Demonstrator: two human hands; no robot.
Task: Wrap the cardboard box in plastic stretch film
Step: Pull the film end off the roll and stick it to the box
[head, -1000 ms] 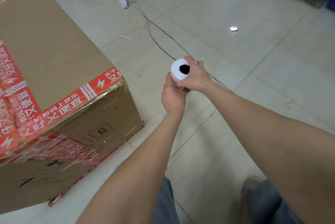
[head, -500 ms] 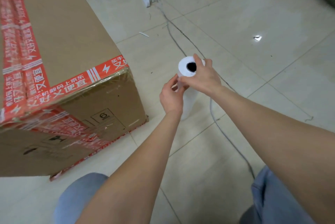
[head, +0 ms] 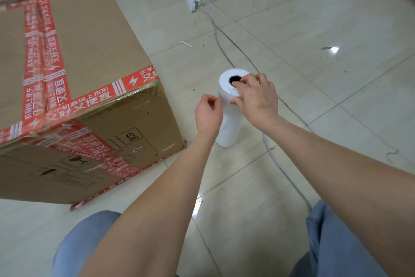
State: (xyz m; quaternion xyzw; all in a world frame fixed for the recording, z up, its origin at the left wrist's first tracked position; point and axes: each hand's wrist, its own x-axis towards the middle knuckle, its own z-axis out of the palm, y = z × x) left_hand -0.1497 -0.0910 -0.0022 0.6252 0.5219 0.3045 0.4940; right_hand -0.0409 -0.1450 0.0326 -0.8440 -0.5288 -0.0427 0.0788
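Film roll (head: 229,129) stands upright right of the cardboard box (head: 89,52), long axis vertical, core opening upward. Right hand (head: 258,99) grips its top rim. Left hand (head: 207,115) is curled against its side; hold undeterminable.

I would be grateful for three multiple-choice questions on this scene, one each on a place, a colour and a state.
1. Where is the stretch film roll relative to the cardboard box?
A. on top of it
B. right of it, on the floor
C. inside it

2. What colour is the tape on the box?
A. red
B. blue
C. green

3. How is the roll placed?
A. lying flat
B. lifted off the floor
C. upright, the right hand gripping its top

Answers: 1 B, it stands on the tiles beside the box; 2 A, red strips cross the box's top and edges; 3 C, its core opening faces up under the right hand's fingers.
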